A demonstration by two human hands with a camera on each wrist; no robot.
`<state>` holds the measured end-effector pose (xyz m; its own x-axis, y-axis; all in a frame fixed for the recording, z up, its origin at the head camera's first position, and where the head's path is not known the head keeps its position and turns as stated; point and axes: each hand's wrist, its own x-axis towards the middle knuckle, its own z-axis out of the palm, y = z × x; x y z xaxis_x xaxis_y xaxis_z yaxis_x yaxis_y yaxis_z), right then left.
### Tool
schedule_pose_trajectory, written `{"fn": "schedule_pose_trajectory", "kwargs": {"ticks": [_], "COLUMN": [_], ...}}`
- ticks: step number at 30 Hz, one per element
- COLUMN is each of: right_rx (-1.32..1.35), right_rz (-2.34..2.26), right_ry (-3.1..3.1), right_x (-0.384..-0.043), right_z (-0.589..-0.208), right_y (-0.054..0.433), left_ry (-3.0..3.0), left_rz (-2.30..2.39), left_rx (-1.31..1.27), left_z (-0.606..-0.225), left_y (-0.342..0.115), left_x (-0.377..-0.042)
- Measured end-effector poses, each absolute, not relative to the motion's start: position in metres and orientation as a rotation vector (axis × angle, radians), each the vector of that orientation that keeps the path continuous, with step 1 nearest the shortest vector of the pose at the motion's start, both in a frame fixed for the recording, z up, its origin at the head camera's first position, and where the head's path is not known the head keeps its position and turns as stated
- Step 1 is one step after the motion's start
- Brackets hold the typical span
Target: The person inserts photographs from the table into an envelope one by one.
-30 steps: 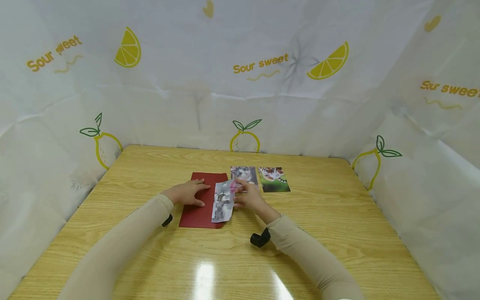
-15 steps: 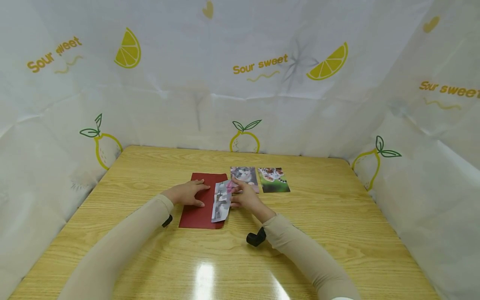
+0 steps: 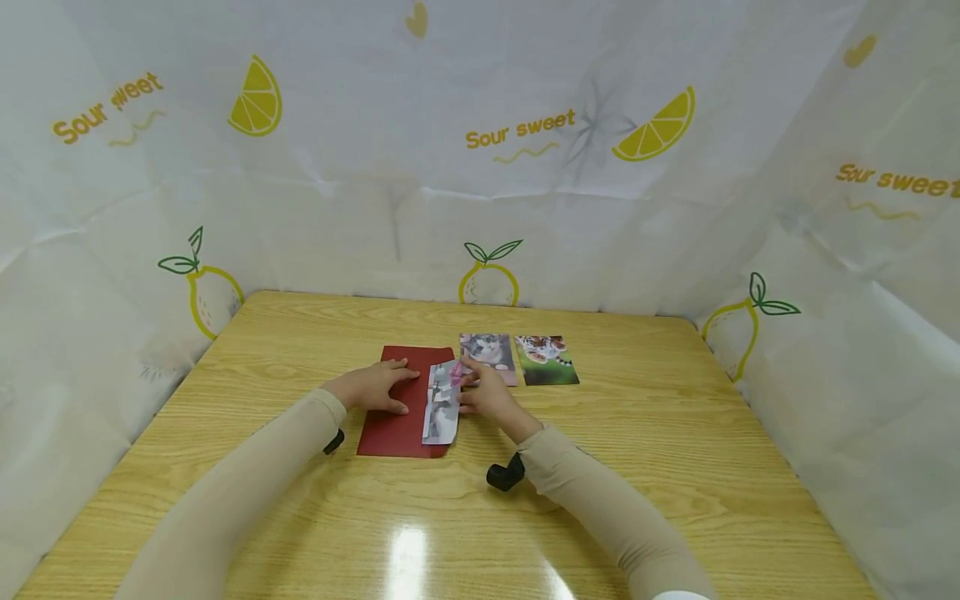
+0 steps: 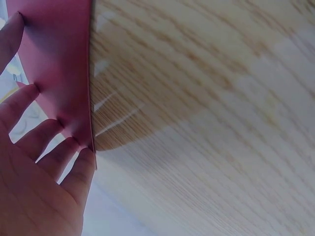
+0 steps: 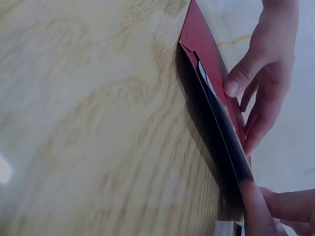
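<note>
A red envelope (image 3: 397, 433) lies on the table in the head view, its right side ending in a flap with a rounded corner. My left hand (image 3: 378, 388) rests on its left part, fingers spread flat; the left wrist view shows the fingertips on the red paper. At the envelope's right side, my right hand (image 3: 487, 392) pinches a greyish picture card (image 3: 441, 408) with a pink patch near its top. The card's left edge meets the red paper; how far it reaches inside is hidden. In the right wrist view a pale strip shows along the envelope's edge (image 5: 209, 81).
Behind my right hand lies a cat picture card (image 3: 487, 348), partly covered by the fingers. A tiger picture card (image 3: 547, 362) lies just right of it. Wood-grain table (image 3: 637, 433) surrounds them, and a lemon-print cloth (image 3: 375, 225) hangs behind.
My right hand has shifted slightly left with the picture card. The visible strip of the card has become narrower. My left hand and the envelope have stayed in place.
</note>
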<state>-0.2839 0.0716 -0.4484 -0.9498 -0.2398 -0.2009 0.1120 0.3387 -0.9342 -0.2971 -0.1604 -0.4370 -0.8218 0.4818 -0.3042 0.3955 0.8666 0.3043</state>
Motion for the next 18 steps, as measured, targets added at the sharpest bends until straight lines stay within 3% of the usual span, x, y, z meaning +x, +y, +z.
{"fn": "schedule_pose_trajectory", "kwargs": {"ticks": [18], "right_rx": [-0.192], "right_rz": [-1.604], "right_ry": [2.378], "right_x": [-0.2841], "right_z": [-0.4547], "right_y": [0.0626], "left_ry": [2.665], "left_rz": [0.336], "left_rx": [0.639], "left_z": [-0.4356], "left_y": [-0.1602], "left_x": [-0.2964]}}
